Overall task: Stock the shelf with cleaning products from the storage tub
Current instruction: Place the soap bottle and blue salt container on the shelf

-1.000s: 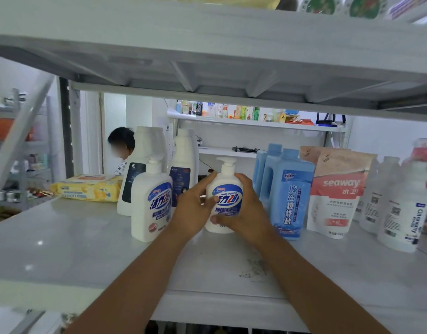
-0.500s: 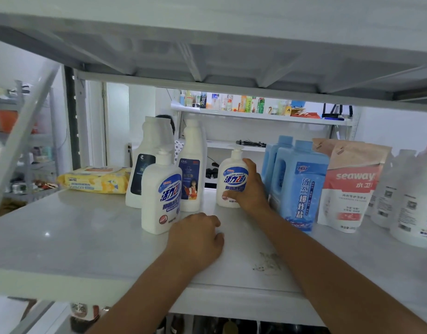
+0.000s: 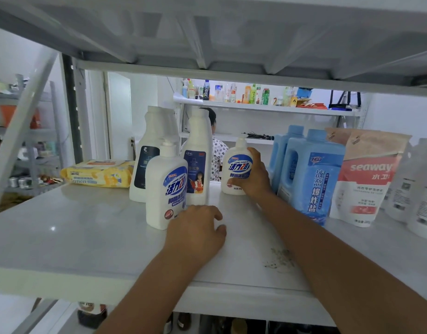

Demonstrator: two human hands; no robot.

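White shelf (image 3: 87, 237) is pretty crowded, folks. Our right hand (image 3: 252, 179) is wrapped round the small pump bottle (image 3: 236, 169), which stands upright toward the back edge, just beside the blue jugs (image 3: 311, 179). Our left hand (image 3: 195, 230) rests on the shelf nearer the front edge, fingers loosely curled, gripping nothing, right next to a bigger pump bottle (image 3: 165, 189). Yellow wipes pack (image 3: 99, 173) lies toward the left end.
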